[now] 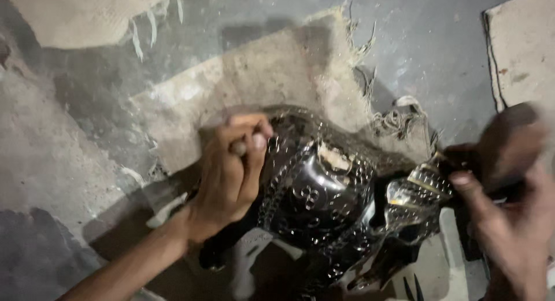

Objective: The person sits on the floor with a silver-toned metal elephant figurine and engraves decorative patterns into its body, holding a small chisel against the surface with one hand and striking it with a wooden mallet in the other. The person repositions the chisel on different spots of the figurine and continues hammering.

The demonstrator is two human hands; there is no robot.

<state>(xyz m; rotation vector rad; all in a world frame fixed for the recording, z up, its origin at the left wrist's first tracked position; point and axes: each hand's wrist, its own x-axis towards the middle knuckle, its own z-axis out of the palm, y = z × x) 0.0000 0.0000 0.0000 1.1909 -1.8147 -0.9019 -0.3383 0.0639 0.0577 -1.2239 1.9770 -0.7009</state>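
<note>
Below, left hand [231, 174] fingers curl pinching a small tool against the embossed dark metal piece [324, 203]; blurred right hand [509, 220] grips its edge.

The light is dim; glare shines on the black metal piece [315, 191], and the right hand [509, 208] is blurred.

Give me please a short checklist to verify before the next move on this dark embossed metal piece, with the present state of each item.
1. Left hand holds a small tool against the dark embossed metal piece: ok.
2. Right hand grips a dark object, blurred by motion: cannot tell what it is.
3. Piece lies on the frayed sackcloth: ok.
4. Tool tip position on the pattern: cannot tell, fingers hide it.
5. Left fingers apart from the blurred object: ok.
</note>
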